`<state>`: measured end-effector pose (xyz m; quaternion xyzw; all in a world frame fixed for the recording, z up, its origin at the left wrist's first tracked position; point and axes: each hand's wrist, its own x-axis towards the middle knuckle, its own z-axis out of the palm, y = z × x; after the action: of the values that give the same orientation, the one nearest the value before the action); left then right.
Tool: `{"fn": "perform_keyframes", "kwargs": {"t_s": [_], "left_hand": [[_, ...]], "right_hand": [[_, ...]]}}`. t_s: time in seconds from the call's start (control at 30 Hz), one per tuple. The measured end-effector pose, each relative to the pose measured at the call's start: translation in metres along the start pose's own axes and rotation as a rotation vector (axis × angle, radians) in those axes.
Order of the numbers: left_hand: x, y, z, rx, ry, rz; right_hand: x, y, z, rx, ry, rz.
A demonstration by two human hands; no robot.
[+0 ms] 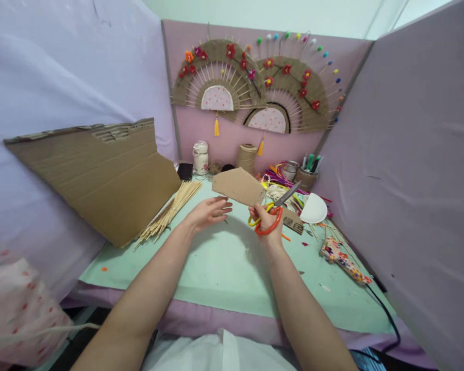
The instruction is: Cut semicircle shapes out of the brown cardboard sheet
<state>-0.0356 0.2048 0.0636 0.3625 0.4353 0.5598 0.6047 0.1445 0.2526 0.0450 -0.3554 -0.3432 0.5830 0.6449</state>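
Note:
My right hand has its fingers closed around scissors with one red and one yellow handle, blades angled up and to the right. Between its thumb and fingers is also the lower right corner of a piece of cardboard, cut with angled edges and raised above the table. My left hand is just below and left of that piece, fingers stretched out and apart, with nothing in it. Under the scissors lies a cardboard scrap with dark printing.
A large cardboard sheet leans at left beside bamboo sticks. Behind stand a white bottle, a twine spool and a pen holder. At right lie a white half-disc and a floral-patterned glue gun with a cord.

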Motion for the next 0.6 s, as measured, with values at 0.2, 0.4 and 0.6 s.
{"fn": "perform_keyframes", "kwargs": {"t_s": [0.2, 0.4, 0.6], "left_hand": [[0.004, -0.017, 0.018, -0.150, -0.008, 0.091], [0.004, -0.014, 0.016, -0.229, -0.012, 0.039], [0.004, -0.022, 0.025, -0.244, 0.012, 0.047]], "right_hand": [[-0.009, 0.003, 0.005, -0.022, -0.142, 0.055], [-0.010, 0.004, 0.006, -0.018, -0.146, 0.045], [-0.010, -0.001, 0.006, -0.038, -0.157, 0.064]]}}
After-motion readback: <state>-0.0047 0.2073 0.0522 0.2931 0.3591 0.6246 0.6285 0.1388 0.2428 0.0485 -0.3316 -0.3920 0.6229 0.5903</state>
